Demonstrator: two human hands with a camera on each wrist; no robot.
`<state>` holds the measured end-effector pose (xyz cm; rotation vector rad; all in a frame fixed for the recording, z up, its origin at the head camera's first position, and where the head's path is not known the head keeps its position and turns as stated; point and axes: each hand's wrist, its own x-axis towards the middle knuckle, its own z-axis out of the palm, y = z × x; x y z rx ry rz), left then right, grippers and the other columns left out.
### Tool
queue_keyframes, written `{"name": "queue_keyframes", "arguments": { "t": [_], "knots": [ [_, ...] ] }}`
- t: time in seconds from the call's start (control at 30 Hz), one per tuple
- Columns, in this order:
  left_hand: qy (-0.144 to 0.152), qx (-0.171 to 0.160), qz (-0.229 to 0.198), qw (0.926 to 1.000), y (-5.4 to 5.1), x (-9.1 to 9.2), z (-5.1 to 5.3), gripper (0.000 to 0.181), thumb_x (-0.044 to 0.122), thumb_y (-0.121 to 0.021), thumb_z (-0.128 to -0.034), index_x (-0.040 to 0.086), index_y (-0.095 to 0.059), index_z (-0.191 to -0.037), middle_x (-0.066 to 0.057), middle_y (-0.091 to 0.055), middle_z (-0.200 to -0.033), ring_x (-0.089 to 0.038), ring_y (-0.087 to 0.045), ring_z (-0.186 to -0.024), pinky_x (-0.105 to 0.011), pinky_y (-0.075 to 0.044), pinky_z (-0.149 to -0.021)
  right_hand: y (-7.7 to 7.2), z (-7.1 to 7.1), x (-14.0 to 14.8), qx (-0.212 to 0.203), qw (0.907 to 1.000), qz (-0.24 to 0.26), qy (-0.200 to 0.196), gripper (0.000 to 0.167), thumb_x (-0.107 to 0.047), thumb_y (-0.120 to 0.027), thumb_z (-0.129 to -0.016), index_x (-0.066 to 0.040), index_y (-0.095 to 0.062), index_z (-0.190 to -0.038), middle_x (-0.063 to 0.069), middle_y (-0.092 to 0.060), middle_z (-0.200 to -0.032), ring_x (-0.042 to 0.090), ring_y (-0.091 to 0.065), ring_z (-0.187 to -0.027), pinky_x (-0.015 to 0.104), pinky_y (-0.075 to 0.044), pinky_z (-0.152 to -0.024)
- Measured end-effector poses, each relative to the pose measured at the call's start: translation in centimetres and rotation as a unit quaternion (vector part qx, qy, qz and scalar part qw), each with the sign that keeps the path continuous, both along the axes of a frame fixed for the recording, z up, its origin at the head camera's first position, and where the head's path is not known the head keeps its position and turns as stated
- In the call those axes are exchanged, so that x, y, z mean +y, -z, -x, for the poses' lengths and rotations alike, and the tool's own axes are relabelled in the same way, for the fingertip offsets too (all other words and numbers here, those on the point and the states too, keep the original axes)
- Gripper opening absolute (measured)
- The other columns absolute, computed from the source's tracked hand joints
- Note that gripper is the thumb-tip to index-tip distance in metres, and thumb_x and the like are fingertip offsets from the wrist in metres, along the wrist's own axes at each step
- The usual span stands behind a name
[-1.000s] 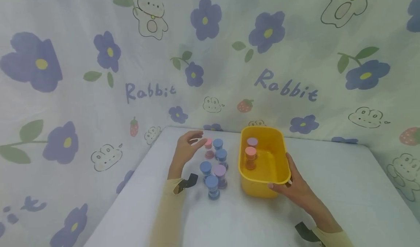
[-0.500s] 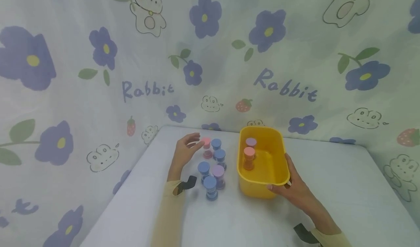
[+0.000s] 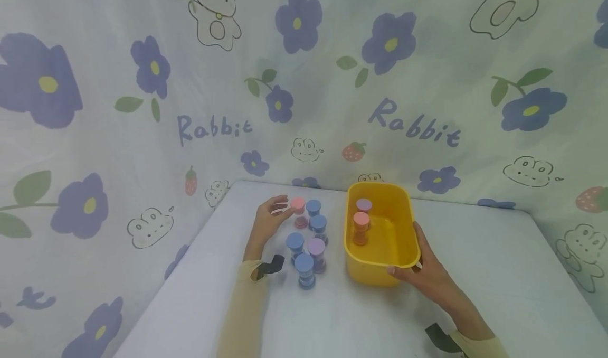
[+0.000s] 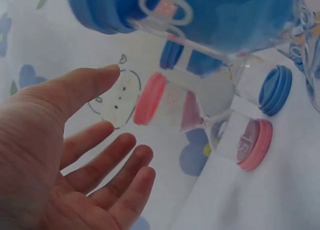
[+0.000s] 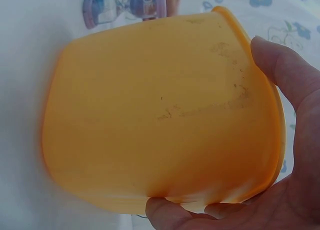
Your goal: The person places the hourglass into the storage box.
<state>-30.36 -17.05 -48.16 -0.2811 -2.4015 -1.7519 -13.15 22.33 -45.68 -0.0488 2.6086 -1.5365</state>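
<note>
My left hand is beside a pink-capped hourglass at the back left of the group. In the left wrist view the thumb and fingers are spread and relaxed, with a small gap to the pink hourglass. My right hand grips the near right corner of a yellow bin. The right wrist view has the thumb on the bin's rim and the other fingers on its side. Inside the bin stand a pink hourglass and a purple-capped hourglass.
Between my left hand and the bin stand several blue hourglasses, the nearest blue hourglass at the front, and a purple hourglass. They stand close together on the white table. A printed curtain hangs behind the table.
My left hand has sunk slightly beside the pink hourglass, staying at its left. The right hand keeps its hold on the bin. The head view has shifted a little.
</note>
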Motion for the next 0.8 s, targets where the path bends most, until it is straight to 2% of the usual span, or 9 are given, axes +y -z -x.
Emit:
{"name": "queue_keyframes", "arguments": {
  "t": [0.47,0.8],
  "knots": [
    [0.002,-0.031,0.019,0.9993,0.90,0.37,0.60,0.056,0.024,-0.083,-0.0884,0.007,-0.062,-0.138,-0.016,-0.065,-0.140,-0.035,-0.063,-0.129,-0.050,-0.051,-0.112,0.04,0.10,0.11,0.009,1.0000,0.001,-0.001,0.123,-0.047,-0.081,-0.087,-0.036,0.014,-0.164,0.014,-0.005,-0.176,0.045,-0.026,-0.154,0.060,-0.037,-0.116],
    [0.015,-0.026,0.040,0.9987,1.13,0.79,0.98,0.062,0.029,-0.084,-0.0870,0.005,-0.062,-0.139,-0.019,-0.066,-0.138,-0.036,-0.066,-0.125,-0.051,-0.054,-0.108,-0.08,-0.01,0.17,0.004,1.0000,0.003,0.000,0.123,-0.046,-0.081,-0.087,-0.037,0.015,-0.164,0.014,-0.004,-0.176,0.045,-0.025,-0.155,0.058,-0.038,-0.116]
  ]
}}
